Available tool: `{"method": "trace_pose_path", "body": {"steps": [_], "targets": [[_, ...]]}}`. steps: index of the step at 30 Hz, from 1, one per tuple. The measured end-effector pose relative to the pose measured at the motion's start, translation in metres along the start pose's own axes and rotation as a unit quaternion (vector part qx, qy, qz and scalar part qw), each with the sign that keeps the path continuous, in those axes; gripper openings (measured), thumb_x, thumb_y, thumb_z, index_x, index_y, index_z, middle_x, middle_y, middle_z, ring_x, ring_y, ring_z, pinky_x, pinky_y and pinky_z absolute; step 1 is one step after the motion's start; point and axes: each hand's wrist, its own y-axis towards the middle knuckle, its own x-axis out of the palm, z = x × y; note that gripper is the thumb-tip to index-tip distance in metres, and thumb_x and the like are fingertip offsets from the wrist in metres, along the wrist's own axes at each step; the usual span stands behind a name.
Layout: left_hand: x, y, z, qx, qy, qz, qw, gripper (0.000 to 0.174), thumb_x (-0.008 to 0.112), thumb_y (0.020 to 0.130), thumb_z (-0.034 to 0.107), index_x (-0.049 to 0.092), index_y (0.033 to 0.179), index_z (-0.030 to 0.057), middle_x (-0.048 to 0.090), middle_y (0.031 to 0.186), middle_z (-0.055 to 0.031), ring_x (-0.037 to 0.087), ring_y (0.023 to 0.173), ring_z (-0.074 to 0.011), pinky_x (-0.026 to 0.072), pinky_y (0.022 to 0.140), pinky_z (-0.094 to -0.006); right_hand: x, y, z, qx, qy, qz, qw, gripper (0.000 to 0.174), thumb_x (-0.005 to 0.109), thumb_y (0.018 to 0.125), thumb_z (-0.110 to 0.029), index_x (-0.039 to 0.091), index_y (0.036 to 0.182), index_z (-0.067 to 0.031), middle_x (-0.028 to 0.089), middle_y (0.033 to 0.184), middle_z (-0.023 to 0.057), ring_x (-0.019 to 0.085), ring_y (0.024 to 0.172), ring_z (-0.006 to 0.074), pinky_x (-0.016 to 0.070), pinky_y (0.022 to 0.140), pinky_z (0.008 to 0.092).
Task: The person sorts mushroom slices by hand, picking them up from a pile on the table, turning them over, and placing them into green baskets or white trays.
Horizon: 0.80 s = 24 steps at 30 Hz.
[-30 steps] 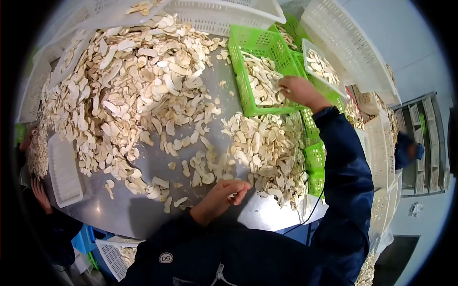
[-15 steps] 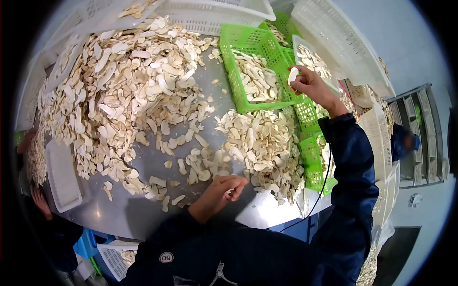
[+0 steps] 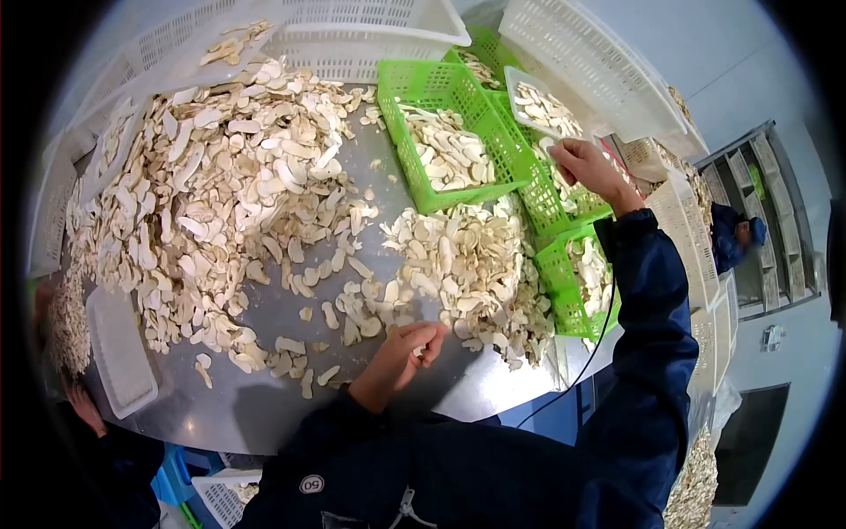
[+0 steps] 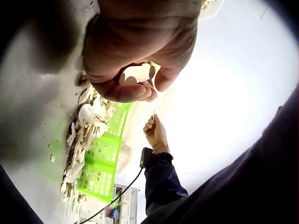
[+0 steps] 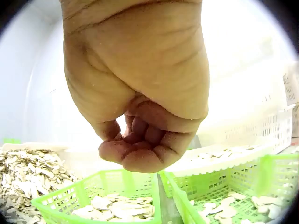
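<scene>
Pale dried slices, which look like mushroom, form a large heap point(image 3: 220, 194) and a smaller pile point(image 3: 467, 264) on the metal table. My left hand point(image 3: 397, 360) is low over the table's near edge; in the left wrist view its curled fingers hold pale slices point(image 4: 136, 74). Raised above the green baskets on the right, my right hand point(image 3: 592, 172) pinches a slice point(image 3: 546, 144) between thumb and fingers. The right wrist view shows that hand point(image 5: 140, 84) with fingers curled, the slice mostly hidden. Slices lie in the green basket point(image 3: 458, 196) left of it.
More green baskets point(image 3: 564, 282) line the right side, with a white tray point(image 3: 520, 113) of slices on them. White crates point(image 3: 370, 40) stand along the back. An empty white tray point(image 3: 122, 353) lies at left, near another person's hand point(image 3: 85, 407). A cable point(image 3: 582, 375) hangs from my right wrist.
My right hand has moved from inside the nearer green basket to the right and up, with a slice now pinched. My left hand stays nearly still. The head view has shifted.
</scene>
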Motion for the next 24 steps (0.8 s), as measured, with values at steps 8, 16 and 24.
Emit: {"method": "trace_pose_path", "body": {"steps": [8, 16, 24], "targets": [[0.001, 0.000, 0.001, -0.014, 0.004, 0.004, 1.000, 0.023, 0.054, 0.096, 0.021, 0.064, 0.104, 0.0008, 0.052, 0.071, -0.0010, 0.045, 0.065, -0.0116, 0.0364, 0.058, -0.0248, 0.010, 0.002, -0.001, 0.009, 0.003, -0.134, 0.991, 0.039, 0.056, 0.099, -0.036, 0.055, 0.071, -0.0079, 0.051, 0.059, -0.0043, 0.047, 0.051, 0.0046, 0.0391, 0.050, 0.0227], [0.000, 0.003, 0.000, -0.024, 0.020, 0.024, 0.999, 0.023, 0.053, 0.097, 0.020, 0.060, 0.105, -0.0001, 0.052, 0.072, -0.0030, 0.046, 0.063, -0.0118, 0.0361, 0.055, -0.0253, 0.017, 0.011, -0.014, 0.040, 0.045, -0.182, 0.981, 0.033, 0.056, 0.099, -0.034, 0.062, 0.082, -0.0064, 0.055, 0.066, -0.0042, 0.051, 0.055, 0.0046, 0.0431, 0.053, 0.0220], [0.005, 0.000, 0.003, -0.024, 0.012, 0.032, 0.999, 0.024, 0.054, 0.096, 0.021, 0.061, 0.107, -0.0001, 0.051, 0.072, -0.0016, 0.046, 0.063, -0.0111, 0.0351, 0.055, -0.0244, -0.019, 0.029, 0.011, 0.028, 0.011, -0.111, 0.993, 0.036, 0.054, 0.099, -0.032, 0.055, 0.073, -0.0069, 0.051, 0.058, -0.0025, 0.048, 0.050, 0.0072, 0.0404, 0.049, 0.0242]]}}
